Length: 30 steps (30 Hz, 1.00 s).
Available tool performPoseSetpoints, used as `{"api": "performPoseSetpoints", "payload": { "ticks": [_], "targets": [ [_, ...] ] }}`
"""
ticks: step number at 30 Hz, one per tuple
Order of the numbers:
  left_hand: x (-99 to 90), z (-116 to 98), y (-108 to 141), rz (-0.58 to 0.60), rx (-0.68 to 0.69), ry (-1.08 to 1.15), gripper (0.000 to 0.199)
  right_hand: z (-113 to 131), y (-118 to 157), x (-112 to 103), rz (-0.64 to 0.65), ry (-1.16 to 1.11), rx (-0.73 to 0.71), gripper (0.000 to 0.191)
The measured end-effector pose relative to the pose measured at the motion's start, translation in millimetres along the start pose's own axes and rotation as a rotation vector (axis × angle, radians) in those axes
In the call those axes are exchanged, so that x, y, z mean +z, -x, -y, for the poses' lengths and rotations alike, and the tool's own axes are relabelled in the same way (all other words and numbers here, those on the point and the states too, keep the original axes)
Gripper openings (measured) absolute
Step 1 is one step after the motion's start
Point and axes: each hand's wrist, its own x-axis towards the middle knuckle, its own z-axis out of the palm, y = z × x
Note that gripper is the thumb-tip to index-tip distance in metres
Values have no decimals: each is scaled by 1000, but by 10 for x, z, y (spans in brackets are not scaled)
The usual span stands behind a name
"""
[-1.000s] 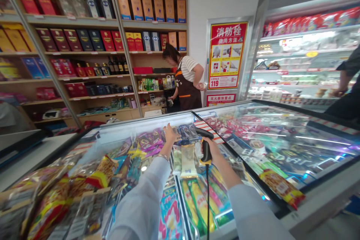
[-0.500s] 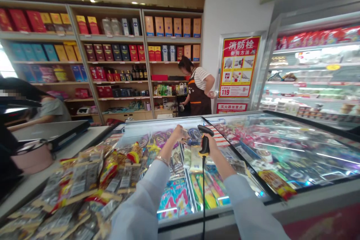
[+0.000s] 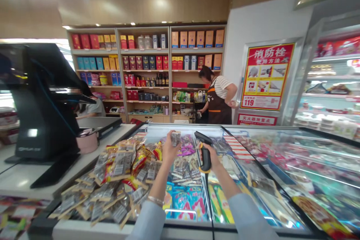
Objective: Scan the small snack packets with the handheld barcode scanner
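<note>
Currently, short of the far edge of the freezer (image 3: 112, 231), the left hand (image 3: 170, 150) pinches a packet (image 3: 176, 138), left of the scanner (image 3: 206, 158) the right hand (image 3: 215, 160) grips.

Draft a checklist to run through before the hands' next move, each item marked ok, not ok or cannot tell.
1. Left hand has hold of the small pack: ok, it is held up in the fingers.
2. Right hand has the scanner by its grip: ok, fingers wrap around it.
3. Scanner and small pack apart: ok, a gap shows between them.
4. Cable clear of the pile: ok, it runs down to the right of it.
5. Pile in order: not ok, packs overlap at many angles.
6. Scanner beam on: cannot tell, no beam is visible.
</note>
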Motion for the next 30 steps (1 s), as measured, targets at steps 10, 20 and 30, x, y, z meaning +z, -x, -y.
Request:
{"api": "performPoseSetpoints", "payload": {
  "ticks": [10,20,30],
  "targets": [
    [152,331,179,-137,-13,-78,66,-303,120,-2,55,94,0,32],
    [190,300,232,-61,-42,-134,66,-320,212,63,155,174,19,33],
    [196,315,240,-79,-26,-193,64,-273,241,57,146,151,21,31]
  ]
}}
